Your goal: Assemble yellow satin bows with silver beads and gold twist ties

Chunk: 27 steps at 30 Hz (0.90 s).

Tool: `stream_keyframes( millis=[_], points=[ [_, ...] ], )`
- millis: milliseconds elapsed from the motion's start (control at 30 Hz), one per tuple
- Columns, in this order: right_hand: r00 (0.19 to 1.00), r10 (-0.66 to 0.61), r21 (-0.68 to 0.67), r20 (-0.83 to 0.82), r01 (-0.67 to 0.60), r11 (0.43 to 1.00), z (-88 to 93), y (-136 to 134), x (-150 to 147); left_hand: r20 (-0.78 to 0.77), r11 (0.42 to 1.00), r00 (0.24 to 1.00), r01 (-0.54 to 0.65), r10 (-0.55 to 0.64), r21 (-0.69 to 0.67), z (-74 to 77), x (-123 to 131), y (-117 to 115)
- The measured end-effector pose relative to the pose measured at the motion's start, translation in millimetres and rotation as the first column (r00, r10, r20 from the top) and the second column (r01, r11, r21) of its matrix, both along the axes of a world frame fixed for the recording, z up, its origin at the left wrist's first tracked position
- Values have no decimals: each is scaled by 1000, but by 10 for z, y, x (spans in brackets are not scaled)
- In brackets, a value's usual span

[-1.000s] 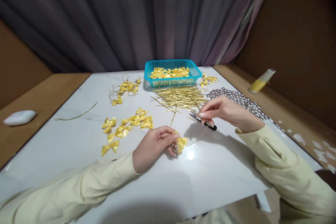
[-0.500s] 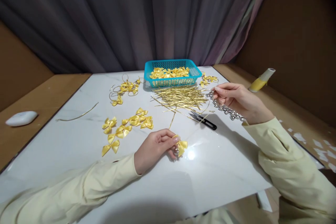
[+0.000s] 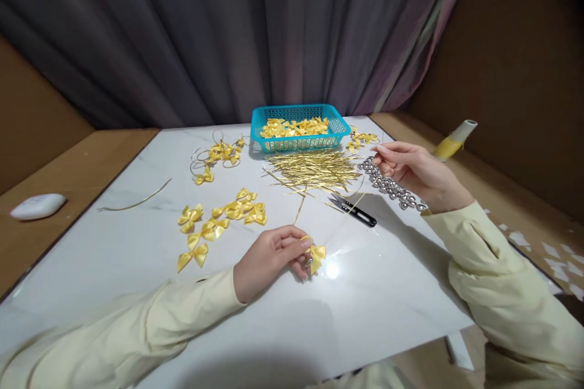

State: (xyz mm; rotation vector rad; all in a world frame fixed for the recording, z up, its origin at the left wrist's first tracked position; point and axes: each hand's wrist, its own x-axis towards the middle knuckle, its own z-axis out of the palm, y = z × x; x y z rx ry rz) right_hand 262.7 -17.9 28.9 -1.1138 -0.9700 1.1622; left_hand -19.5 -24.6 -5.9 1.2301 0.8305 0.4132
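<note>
Low over the front middle of the table, my left hand [image 3: 283, 248] pinches a yellow satin bow [image 3: 317, 255] between thumb and fingers. A small silver bell [image 3: 308, 261] hangs at the bow, and a strand of gold cord [image 3: 298, 206] rises behind the hand. Farther right, my right hand [image 3: 413, 173] is raised with thumb and fingertips pressed together. Whatever sits in that pinch is too small or hidden to make out. Just left of and below its fingers lies a cluster of silver bells [image 3: 387, 185]. Black thread snips [image 3: 353, 211] rest between both hands.
A turquoise basket [image 3: 301, 110] of yellow bows stands at the back. Before it lies a heap of gold cords [image 3: 314, 170]. Loose bows [image 3: 235, 209] and looped bow pieces [image 3: 223, 151] are at left; a yellow thread cone [image 3: 454, 140] is at right.
My right hand has shifted slightly up and back, and more of the silver bells show beside it. My left hand keeps its hold on the bow, almost unmoved.
</note>
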Motion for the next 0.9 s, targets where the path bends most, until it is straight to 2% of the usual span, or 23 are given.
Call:
stream_keyframes(
  millis=[333,567,767,833,900],
  points=[
    [998,1,0,59,-1,1000,-25,26,42,37,985,996,88,-84,-148,6,-17,4],
    [995,12,5,95,-13,1000,-49,34,66,-28,994,995,95,-96,-44,-13,-26,7],
    [956,-24,-2,292,26,1000,-35,16,95,-41,994,993,109,-111,-29,22,-30,11],
    [925,33,-51,379,-14,999,-11,-10,113,-48,994,993,109,-110,-31,35,-34,19],
    [892,155,-112,426,-118,987,22,-47,101,-42,995,995,91,-93,-41,41,-38,27]
  ],
)
